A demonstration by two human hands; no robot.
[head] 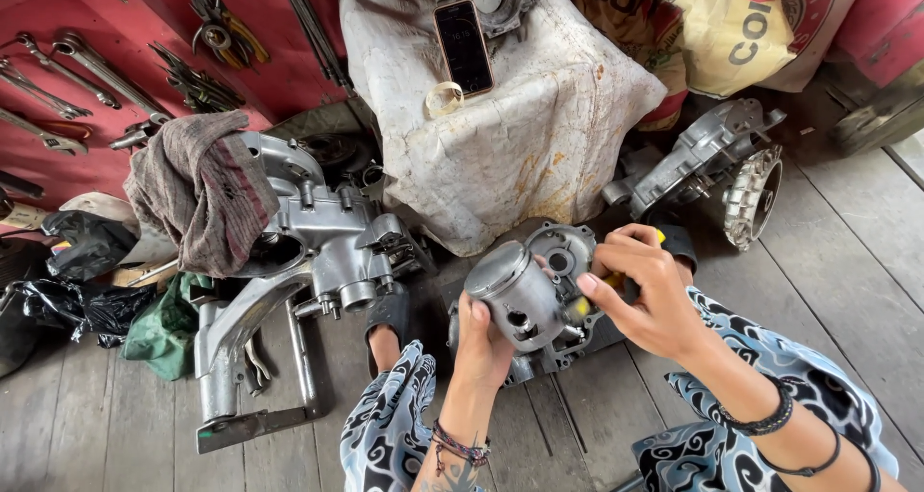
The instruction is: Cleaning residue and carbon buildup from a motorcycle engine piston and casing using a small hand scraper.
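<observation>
- The left hand (484, 343) is gripping a grey metal piston (518, 295) from below, thumb up along its near side, holding it tilted with the flat crown pointing up and to the left.
- The right hand (643, 295) is coming in from the right with fingers curled tight around a small yellow-handled tool (589, 300) — the tool's tip is meeting the piston's right side near the pin hole, though how it touches cannot be told.
- The piston is hanging above the plank floor (847, 261) in the middle of the scene, just in front of a dark engine case half (568, 251) lying on the boards behind the hands.
- To the left, a large silver engine crankcase (327, 237) is resting on the floor, with a striped brown rag (202, 189) draped over its far-left part.
- Farther right, another aluminium engine casing (707, 150) is lying beside a finned round part (753, 195).
- At the far centre, a stained white cloth-covered block (520, 136) is carrying a smartphone (463, 46) and a small tape ring (444, 97).
- Wrenches (72, 73) are hanging on the red wall (144, 11) at the far left — a green bag (166, 323) and black plastic (82, 304) are sitting below them.
- Patterned blue-and-white trouser legs (390, 425) are showing at the near edge, and dark bracelets (770, 420) are circling the right wrist.
</observation>
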